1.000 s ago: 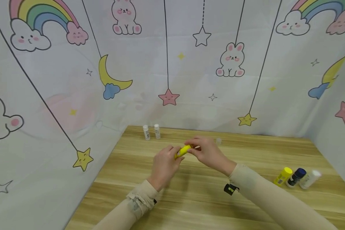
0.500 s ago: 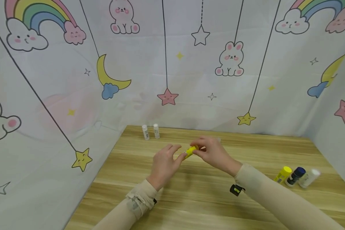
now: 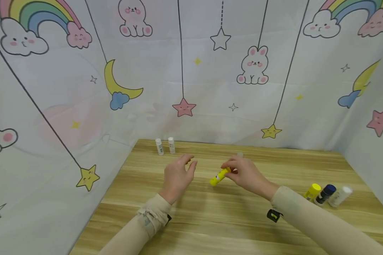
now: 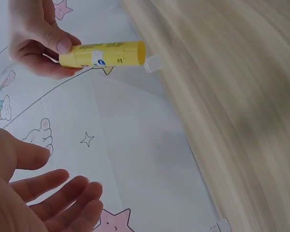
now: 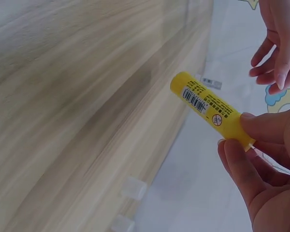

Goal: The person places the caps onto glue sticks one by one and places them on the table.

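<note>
My right hand [image 3: 246, 174] pinches a yellow glue stick [image 3: 219, 177] at one end between thumb and fingertips, holding it tilted above the wooden table. The far end points down and to the left in the head view. A barcode and printed text show on the glue stick [image 5: 203, 104] in the right wrist view. My left hand [image 3: 178, 174] is apart from it, a short way to the left, its fingers relaxed and holding nothing. In the left wrist view the left hand [image 4: 53, 188] has its palm showing, below the glue stick [image 4: 104, 54].
Two small white glue sticks, one here [image 3: 171, 145], stand at the table's back left. A yellow glue stick [image 3: 312, 192], a dark blue one [image 3: 325, 194] and a white one [image 3: 340, 197] stand together at right. Behind my right hand is a small translucent cap-like piece [image 3: 240, 154]. Printed cloth [image 3: 210, 124] hangs behind the table.
My left hand has let go of the yellow glue stick and drawn back left. My right hand has moved right and slightly down with it, its free end now tipped lower.
</note>
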Tool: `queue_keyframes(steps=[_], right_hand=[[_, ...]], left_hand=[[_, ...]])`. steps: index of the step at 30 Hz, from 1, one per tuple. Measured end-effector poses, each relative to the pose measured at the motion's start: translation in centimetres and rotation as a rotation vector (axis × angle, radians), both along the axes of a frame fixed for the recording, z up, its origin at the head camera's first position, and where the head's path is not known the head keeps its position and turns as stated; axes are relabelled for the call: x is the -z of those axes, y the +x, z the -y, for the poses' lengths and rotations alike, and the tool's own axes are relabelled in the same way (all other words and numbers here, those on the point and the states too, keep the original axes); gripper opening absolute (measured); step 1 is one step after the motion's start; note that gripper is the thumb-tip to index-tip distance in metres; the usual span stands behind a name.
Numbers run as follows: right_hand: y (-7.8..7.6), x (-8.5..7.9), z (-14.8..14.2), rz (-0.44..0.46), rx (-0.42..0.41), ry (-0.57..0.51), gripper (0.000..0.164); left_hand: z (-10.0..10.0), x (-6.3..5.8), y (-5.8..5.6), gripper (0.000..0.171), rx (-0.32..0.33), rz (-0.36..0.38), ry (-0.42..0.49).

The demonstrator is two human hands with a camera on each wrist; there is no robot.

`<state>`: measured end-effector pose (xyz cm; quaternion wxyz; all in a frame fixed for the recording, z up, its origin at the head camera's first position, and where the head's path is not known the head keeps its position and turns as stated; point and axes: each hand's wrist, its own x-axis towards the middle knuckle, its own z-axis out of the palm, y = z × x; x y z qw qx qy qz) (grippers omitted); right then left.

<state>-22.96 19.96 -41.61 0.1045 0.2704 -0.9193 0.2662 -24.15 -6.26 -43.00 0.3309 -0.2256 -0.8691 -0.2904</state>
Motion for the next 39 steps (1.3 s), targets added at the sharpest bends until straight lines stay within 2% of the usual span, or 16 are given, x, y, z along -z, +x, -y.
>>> queue_keyframes(steps=[8, 16, 21, 29, 35, 39], right_hand=[[0.8, 0.3, -2.0, 0.016, 0.011, 0.032, 0.024], [1.3, 0.5, -3.6, 0.015, 0.037, 0.07, 0.025], [1.6, 0.5, -4.7, 0.019, 0.05, 0.089, 0.026], [2.2, 0.7, -6.3, 0.028, 0.063, 0.111, 0.025], [3.0, 0.6, -7.6, 0.018, 0.069, 0.115, 0.027], [3.5, 0.2, -8.6, 0.018, 0.095, 0.122, 0.027]], left_hand=[[0.1, -0.3, -1.1, 0.019, -0.002, -0.006, 0.055], [0.7, 0.0, -2.8, 0.014, -0.025, -0.062, 0.076], [1.4, 0.3, -3.8, 0.014, -0.057, -0.047, 0.085], [2.5, 0.4, -5.3, 0.01, -0.106, -0.03, 0.153], [3.9, 0.4, -7.2, 0.009, -0.15, -0.011, 0.184], [5.7, 0.4, -8.9, 0.009, -0.225, -0.003, 0.211]])
